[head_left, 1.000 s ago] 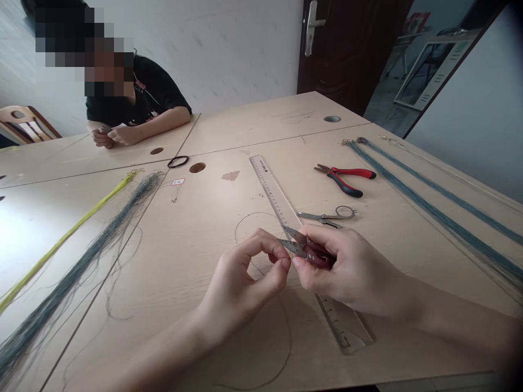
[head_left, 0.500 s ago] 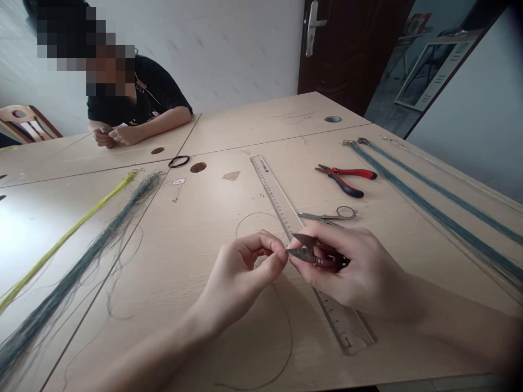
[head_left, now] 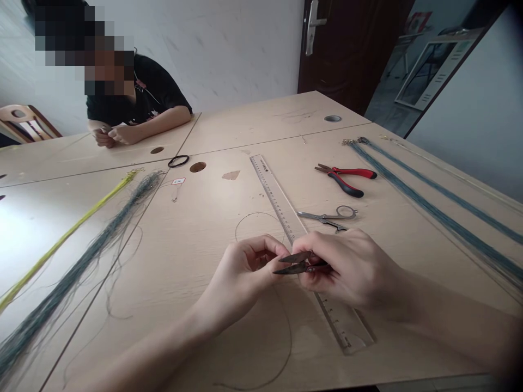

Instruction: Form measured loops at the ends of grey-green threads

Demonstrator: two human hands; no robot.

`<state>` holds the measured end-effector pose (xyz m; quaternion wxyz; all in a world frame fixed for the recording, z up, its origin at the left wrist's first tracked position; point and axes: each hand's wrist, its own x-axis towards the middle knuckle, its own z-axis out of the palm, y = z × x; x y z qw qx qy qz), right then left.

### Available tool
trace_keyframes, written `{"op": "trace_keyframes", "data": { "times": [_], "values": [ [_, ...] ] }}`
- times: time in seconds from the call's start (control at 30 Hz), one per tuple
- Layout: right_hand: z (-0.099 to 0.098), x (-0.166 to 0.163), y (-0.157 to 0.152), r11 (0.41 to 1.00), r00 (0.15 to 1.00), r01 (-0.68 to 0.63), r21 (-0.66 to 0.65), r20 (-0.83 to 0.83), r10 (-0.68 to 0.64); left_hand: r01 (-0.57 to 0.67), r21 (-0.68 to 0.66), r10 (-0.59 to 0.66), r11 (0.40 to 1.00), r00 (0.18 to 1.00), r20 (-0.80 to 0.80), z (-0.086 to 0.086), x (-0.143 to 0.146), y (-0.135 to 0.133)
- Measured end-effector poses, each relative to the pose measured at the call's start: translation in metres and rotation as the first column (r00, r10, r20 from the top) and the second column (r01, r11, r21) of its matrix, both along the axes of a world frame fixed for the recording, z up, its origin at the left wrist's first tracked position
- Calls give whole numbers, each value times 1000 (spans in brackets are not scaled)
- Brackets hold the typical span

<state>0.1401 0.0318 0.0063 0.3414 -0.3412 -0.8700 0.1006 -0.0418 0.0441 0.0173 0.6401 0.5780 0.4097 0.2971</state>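
Note:
My left hand is closed, thumb and forefinger pinched together on a thin cord. This cord curves across the table on both sides of the hand; the pinched bit itself is hidden. In my right hand is a pair of thread snips, blades pointing left and slightly apart. Their tips lie in front of my left thumb and fingertips. Under the right hand runs a clear ruler. Small metal scissors lie just beyond that hand.
Red-and-black pliers lie beyond the scissors. Teal cord bundles stretch along the right. To the left are a loose teal bundle, a yellow bundle and a black ring. A person sits across the table.
My right hand has shifted slightly, and the snips' blades have moved left and down across my left fingertips. More of the scissors' near handle shows. My left hand has barely moved.

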Motion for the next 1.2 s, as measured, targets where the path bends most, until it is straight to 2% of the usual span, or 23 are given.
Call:
{"op": "trace_keyframes", "data": {
  "times": [0.23,0.47,0.87,1.0,1.2],
  "values": [
    [0,1,0,998,1000,-12,-67,27,13,104,38,-104,994,994,-16,4,-3,2],
    [2,1,1,999,999,-6,-40,50,8,132,171,-100,976,978,-184,1,-9,6],
    [4,-1,1,999,997,-11,-46,78,14,164,176,-109,971,952,-287,-1,-14,11],
    [4,-1,1,998,996,-7,-62,84,13,148,166,-97,975,955,-280,-2,-12,11],
    [2,1,1,994,995,-22,-104,92,32,130,159,-100,979,978,-182,-2,-9,9]
  ]
}}
